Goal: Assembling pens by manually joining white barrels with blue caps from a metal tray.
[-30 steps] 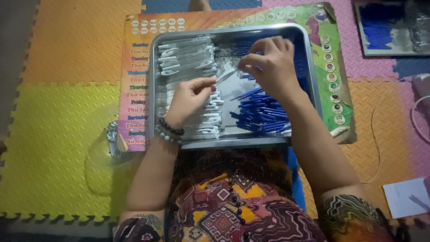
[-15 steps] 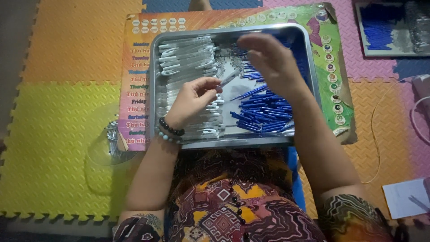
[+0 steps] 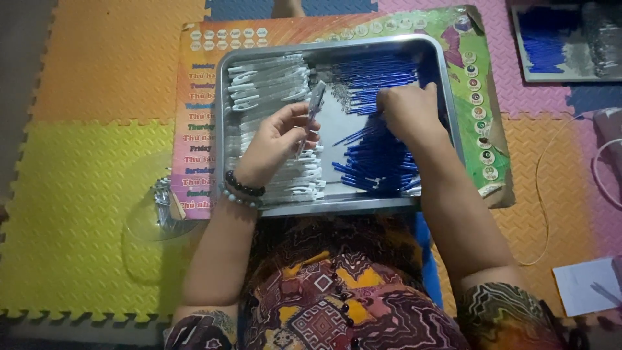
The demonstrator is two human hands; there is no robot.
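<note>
Left hand point(image 3: 278, 139) pinched a clear pen barrel point(image 3: 313, 107) over the middle of the metal tray point(image 3: 337, 205), thumb and fingers closed low on the barrel, which tilted up toward the tray's far side. Barrel looked light, stiff, smooth plastic, probably a bit slippery; gripping mid-shaft seemed best. Wrist was bent up, beaded bracelets point(image 3: 243, 190) sat at the tray's near edge. Right hand point(image 3: 405, 113) lay palm down on the blue refills point(image 3: 379, 159) in the tray's right half, fingers curled into the pile; couldn't tell if it held one. Refills looked thin, light, slightly bendy, likely to roll. White clear barrels point(image 3: 272, 87) were stacked in the tray's left half. Tray sat on a colourful printed board point(image 3: 201, 84).
</note>
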